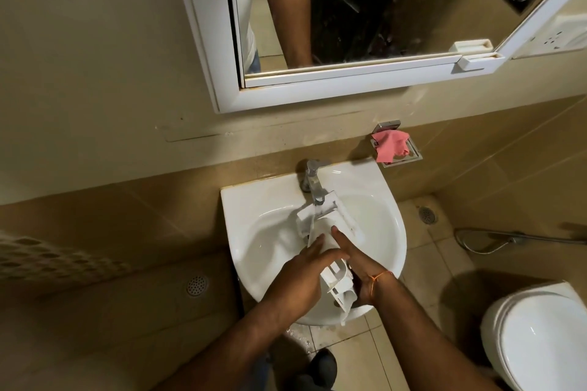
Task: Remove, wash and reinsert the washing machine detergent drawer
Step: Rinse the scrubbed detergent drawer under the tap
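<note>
The white plastic detergent drawer [330,232] lies lengthwise over the white sink [254,225], its far end under the chrome tap [313,182]. Its near end, with open compartments, juts over the sink's front rim. My left hand [298,279] lies across the drawer's middle from the left, fingers stretched over it. My right hand [359,267] grips the drawer from the right side, with the forefinger laid straight along its top. An orange thread circles my right wrist.
A pink cloth [390,144] sits in a metal soap holder on the wall right of the tap. A toilet [536,340] stands at the lower right. A hand sprayer hose [495,240] lies on the tiled floor. A mirror cabinet [349,25] hangs above.
</note>
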